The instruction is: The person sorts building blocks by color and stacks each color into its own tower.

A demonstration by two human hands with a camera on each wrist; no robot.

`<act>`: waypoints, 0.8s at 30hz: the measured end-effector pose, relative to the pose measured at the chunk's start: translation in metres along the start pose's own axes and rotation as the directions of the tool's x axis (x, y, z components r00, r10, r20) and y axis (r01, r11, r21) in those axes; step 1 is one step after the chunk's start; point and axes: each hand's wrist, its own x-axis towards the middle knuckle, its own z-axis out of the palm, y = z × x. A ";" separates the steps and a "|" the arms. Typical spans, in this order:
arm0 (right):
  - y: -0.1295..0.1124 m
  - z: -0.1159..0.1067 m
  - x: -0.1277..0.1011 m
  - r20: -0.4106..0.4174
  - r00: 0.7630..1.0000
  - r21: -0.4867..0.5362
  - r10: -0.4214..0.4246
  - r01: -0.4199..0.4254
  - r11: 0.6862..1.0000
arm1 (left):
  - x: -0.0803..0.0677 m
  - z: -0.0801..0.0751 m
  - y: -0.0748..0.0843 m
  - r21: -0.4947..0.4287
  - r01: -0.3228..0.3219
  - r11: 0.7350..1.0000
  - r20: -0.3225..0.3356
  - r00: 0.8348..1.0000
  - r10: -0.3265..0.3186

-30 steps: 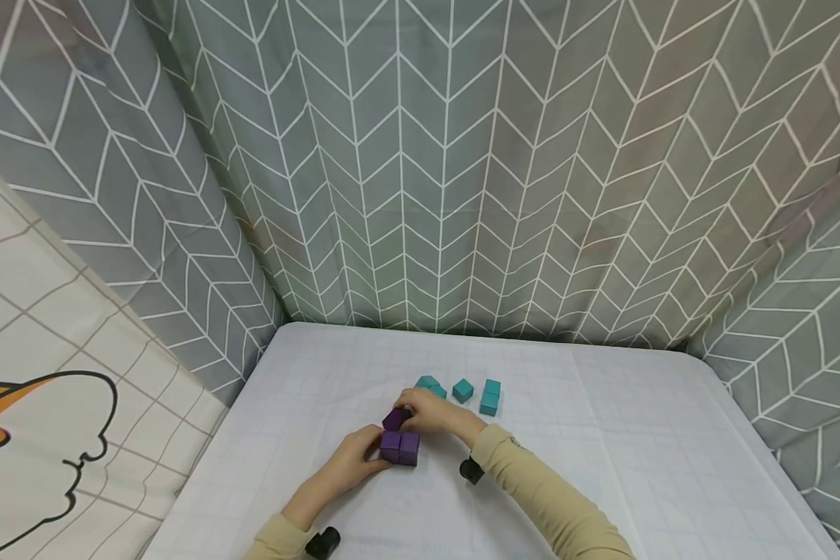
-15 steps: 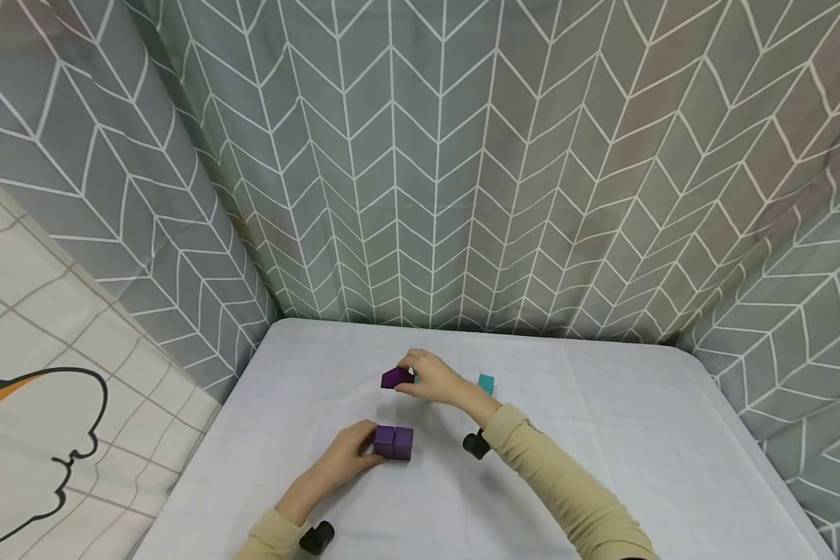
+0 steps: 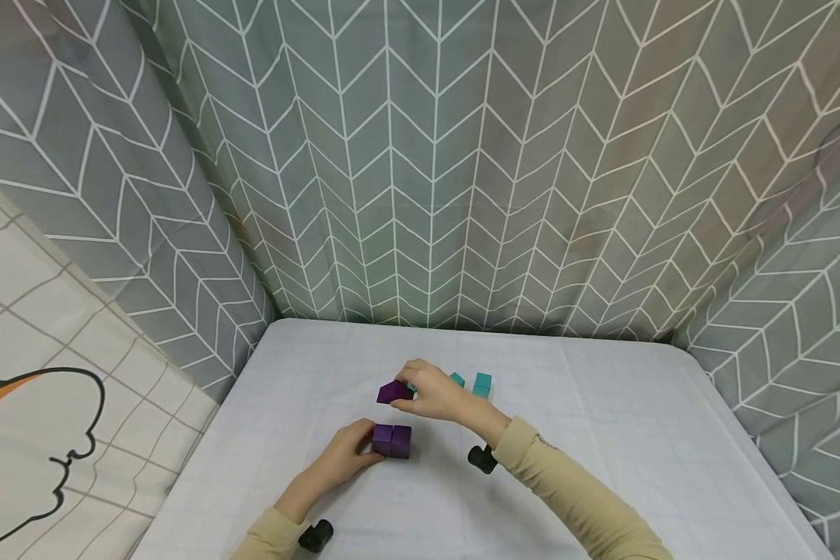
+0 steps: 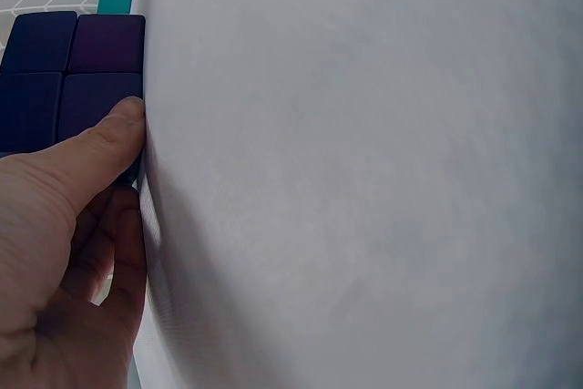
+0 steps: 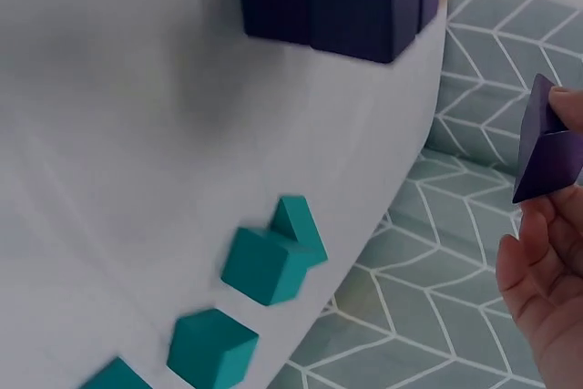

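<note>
A block of joined dark purple cubes (image 3: pixel 392 441) stands on the white table. My left hand (image 3: pixel 346 451) grips its left side; in the left wrist view the thumb (image 4: pixel 105 148) lies across one cube face, with fingers below it. Behind this block, my right hand (image 3: pixel 434 395) pinches a purple piece with slanted faces (image 3: pixel 393 392), held apart from the cubes. The right wrist view shows that piece (image 5: pixel 547 157) between thumb and fingers, its sharp edge turned outward.
Several teal pieces lie farther back, partly behind the right hand: a teal block (image 3: pixel 482 386), a teal cube (image 5: pixel 212 348), and another cube (image 5: pixel 264 266) beside a teal wedge (image 5: pixel 299 225). A patterned grey curtain (image 3: pixel 420 194) hangs behind the table (image 3: pixel 602 435).
My right hand has lifted the slanted purple piece off the cubes and away, then come slightly back toward them, the piece turning in its grip. The left hand keeps holding the cubes.
</note>
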 end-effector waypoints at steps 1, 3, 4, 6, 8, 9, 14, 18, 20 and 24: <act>-0.002 0.002 -0.002 0.000 1.000 -0.001 0.000 0.000 1.000 | 0.000 0.000 0.000 0.000 0.005 1.000 0.003 1.000 -0.005; -0.005 0.006 -0.006 0.003 1.000 0.003 0.004 -0.004 1.000 | -0.001 -0.001 0.000 -0.004 0.014 1.000 0.010 1.000 -0.014; -0.006 0.008 -0.008 0.006 1.000 0.001 0.006 -0.006 1.000 | -0.001 -0.001 0.000 -0.008 0.020 1.000 0.013 1.000 -0.019; -0.009 0.013 -0.012 0.020 1.000 0.010 0.006 -0.006 1.000 | -0.001 -0.002 0.000 -0.015 0.024 1.000 0.017 1.000 -0.023; -0.011 0.018 -0.015 0.035 0.999 0.016 0.002 -0.002 1.000 | -0.001 -0.003 0.001 -0.018 0.020 1.000 0.019 1.000 -0.020; -0.012 0.020 -0.016 0.043 0.999 0.019 0.000 -0.001 1.000 | -0.001 -0.003 0.001 -0.020 0.019 1.000 0.020 1.000 -0.019; -0.014 0.032 -0.020 0.062 0.998 0.012 -0.011 0.010 1.000 | 0.000 -0.004 0.003 -0.028 0.014 1.000 0.022 1.000 -0.014; -0.015 0.036 -0.022 0.056 0.998 0.020 -0.013 0.012 1.000 | -0.001 -0.004 0.003 -0.028 0.007 1.000 0.014 1.000 -0.007; -0.016 0.037 -0.023 0.054 0.998 0.031 -0.012 0.011 0.999 | -0.001 -0.003 0.003 -0.028 0.004 1.000 0.011 1.000 -0.003; -0.016 0.041 -0.024 0.045 0.999 0.036 -0.010 0.008 0.999 | -0.001 -0.003 0.003 -0.038 0.005 0.999 0.011 1.000 -0.004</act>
